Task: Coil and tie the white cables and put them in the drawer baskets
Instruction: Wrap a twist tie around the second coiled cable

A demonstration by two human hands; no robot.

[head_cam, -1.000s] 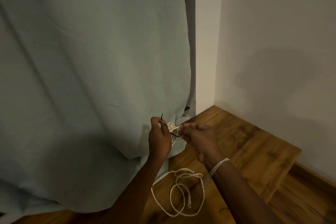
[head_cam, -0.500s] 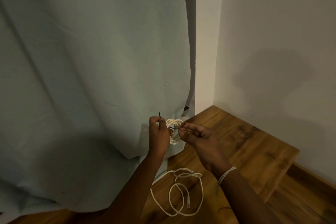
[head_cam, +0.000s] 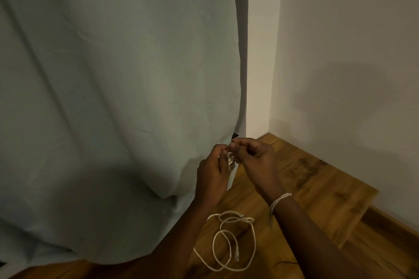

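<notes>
My left hand point(head_cam: 212, 173) and my right hand point(head_cam: 255, 161) meet in front of me, fingertips touching, both closed around a small coiled white cable point(head_cam: 230, 162) that is mostly hidden between them. A thin dark tie shows only as a sliver at my fingertips. A second white cable point(head_cam: 233, 240) lies in loose loops on the wooden floor below my forearms, with a plug end visible inside the loops. No drawer or basket is in view.
A large pale blue-grey curtain point(head_cam: 113, 97) hangs on the left and drapes onto the floor. White walls point(head_cam: 340, 63) form a corner on the right. The wooden floor point(head_cam: 317, 188) has a raised platform edge stepping down at the right.
My hands have closed together; the coil and dark tie that showed between them are now almost hidden by my fingers. The loose cable on the floor has not moved.
</notes>
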